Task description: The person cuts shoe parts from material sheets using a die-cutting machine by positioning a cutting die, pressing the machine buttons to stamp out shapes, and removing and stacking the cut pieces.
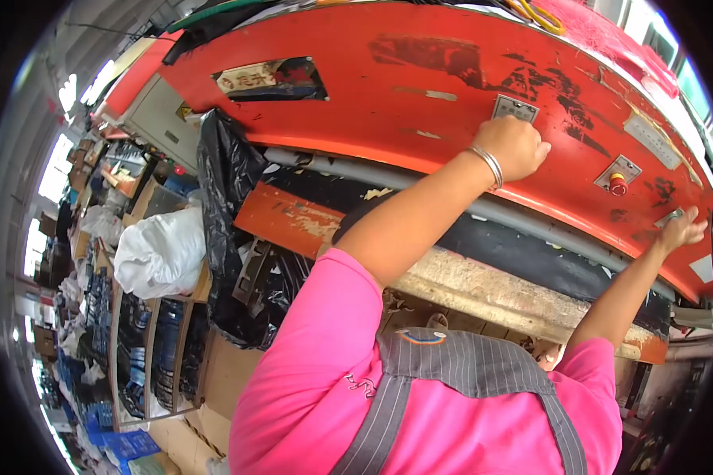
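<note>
My left hand (515, 147) is closed, its knuckles at the lower edge of a small metal control plate (517, 108) on the red machine panel (348, 103). Whatever its fingers may hold is hidden. A silver bangle circles that wrist. Farther right, my right hand (681, 230) has its fingers apart, beside a small metal fitting (669, 218) on the same panel. Between the two hands sits a red emergency knob (618, 187) on a metal plate. Below the panel run a grey roller (531, 224) and a worn pale board (467, 285).
A black plastic bag (222, 214) hangs at the machine's left end. Beyond it are a white sack (162, 252) and a wooden shelf (152, 356) with dark bundles. Pink cloth (618, 39) and yellow cord (540, 17) lie on top of the machine.
</note>
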Motion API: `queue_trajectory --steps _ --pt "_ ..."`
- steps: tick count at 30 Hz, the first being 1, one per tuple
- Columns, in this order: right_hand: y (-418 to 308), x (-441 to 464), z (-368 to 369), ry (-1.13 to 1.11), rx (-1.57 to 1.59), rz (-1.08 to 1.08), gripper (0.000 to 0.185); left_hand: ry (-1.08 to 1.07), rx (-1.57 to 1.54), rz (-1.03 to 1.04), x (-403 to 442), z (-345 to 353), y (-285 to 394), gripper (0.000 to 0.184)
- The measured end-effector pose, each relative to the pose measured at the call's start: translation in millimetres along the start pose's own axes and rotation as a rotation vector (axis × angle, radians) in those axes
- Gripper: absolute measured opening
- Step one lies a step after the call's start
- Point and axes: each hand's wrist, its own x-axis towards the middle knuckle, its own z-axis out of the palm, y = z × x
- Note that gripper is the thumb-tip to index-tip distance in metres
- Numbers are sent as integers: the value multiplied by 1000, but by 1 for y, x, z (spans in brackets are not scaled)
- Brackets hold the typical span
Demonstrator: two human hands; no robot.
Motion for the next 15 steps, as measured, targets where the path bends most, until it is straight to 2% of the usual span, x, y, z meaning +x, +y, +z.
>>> queue_trajectory --steps 1,4,5,6,7,8,10,11,12,13,14,15 --pt "5 -15 -14 -38 -31 -22 89 28 -47 -12 -13 6 0 40" --pt "13 -73 -47 -210 -68 -160 70 -97 -142 -77 -67 34 -11 38" --pt "27 -100 -56 -351 97 -77 59 -142 -148 -69 -90 45 -17 37" --pt "19 -132 -64 -418 57 -75 54 -217 -167 -136 -114 46 -17 36" --pt "-7 -167 -79 -592 97 132 53 -295 -186 -202 -142 45 -17 35" --pt "-6 -198 -92 -776 126 225 50 -344 -208 -261 -168 48 -21 34" --pt "-28 -250 -113 -1121 155 237 51 -426 -200 -315 -213 52 -29 33" --pt "-75 -264 -123 -1268 129 162 54 -455 -171 -309 -233 54 -31 33" --pt "-94 -276 -130 -1411 125 -4 58 -483 -143 -303 -246 55 -30 32" --pt "-118 -284 -133 -1559 125 -117 62 -427 -115 -305 -256 55 -27 32" --pt "-135 -298 -137 -1579 152 -265 59 -369 -87 -303 -264 55 -23 32" --pt "-150 -309 -142 -1610 100 -321 57 -311 -60 -300 -270 54 -18 31"
